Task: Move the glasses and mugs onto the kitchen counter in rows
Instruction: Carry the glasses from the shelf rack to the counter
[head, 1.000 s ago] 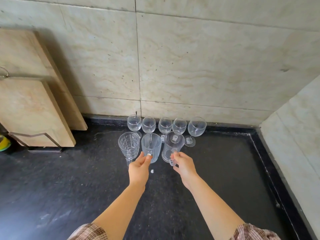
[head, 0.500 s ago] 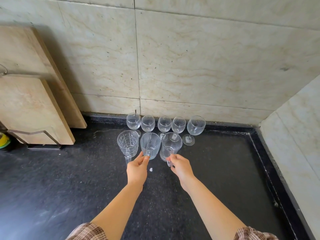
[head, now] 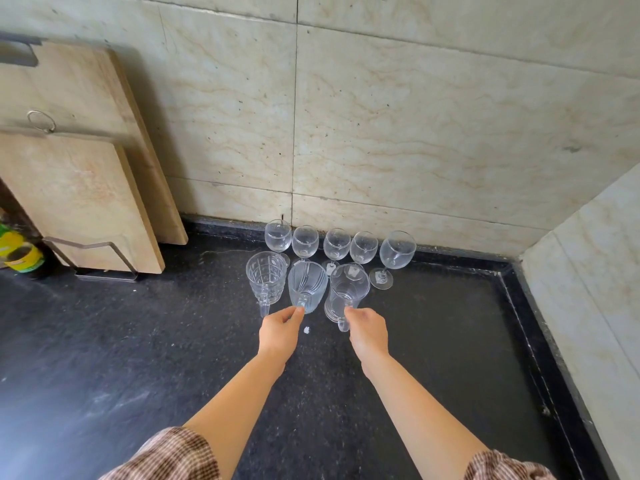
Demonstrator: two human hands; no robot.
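Several clear wine glasses (head: pixel 336 244) stand in a row against the back wall on the black counter (head: pixel 138 341). In front of them stand three clear glass mugs: a patterned left mug (head: pixel 266 276), a middle mug (head: pixel 308 284) and a right mug (head: pixel 348 293). My left hand (head: pixel 280 331) pinches the middle mug's handle with thumb and fingers. My right hand (head: pixel 366 330) grips the right mug's handle at its near side. All three mugs rest upright on the counter.
Two wooden cutting boards (head: pixel 72 199) lean on the wall at the left in a metal rack (head: pixel 104 261). A yellow-green container (head: pixel 19 252) sits at the far left edge. A side wall (head: pixel 588 289) bounds the counter on the right. A small white speck (head: pixel 307 329) lies between my hands.
The view has shifted slightly. Both hands stay on the mug handles; the middle and right mugs have settled a little closer together in their row.
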